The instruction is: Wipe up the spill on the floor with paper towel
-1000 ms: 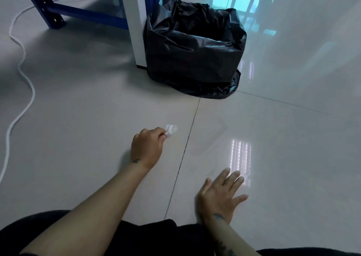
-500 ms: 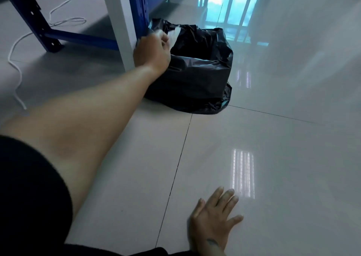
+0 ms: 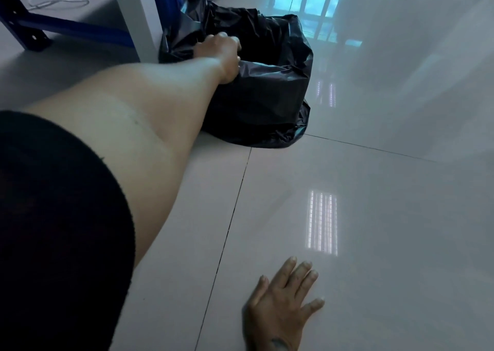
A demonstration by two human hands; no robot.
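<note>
My left hand (image 3: 222, 53) reaches out over the mouth of a black trash bag (image 3: 267, 96), with its fingers curled down into the opening. The paper towel does not show, and the fingers hide whatever is under them. My right hand (image 3: 283, 305) lies flat on the glossy floor tile (image 3: 374, 217) near the bottom of the view, fingers spread, holding nothing. I cannot make out any wet patch on the tiles.
A white post (image 3: 139, 10) and a blue metal rack frame (image 3: 66, 27) stand just left of the bag. A white cord (image 3: 58, 1) lies on the floor behind the rack. A dark grout line (image 3: 232, 211) runs between my arms.
My left hand lifted the crumpled white paper from the floor and carried it to the bag; now the hand dips into the bag's mouth and the paper is out of sight. The right hand stayed planted.
</note>
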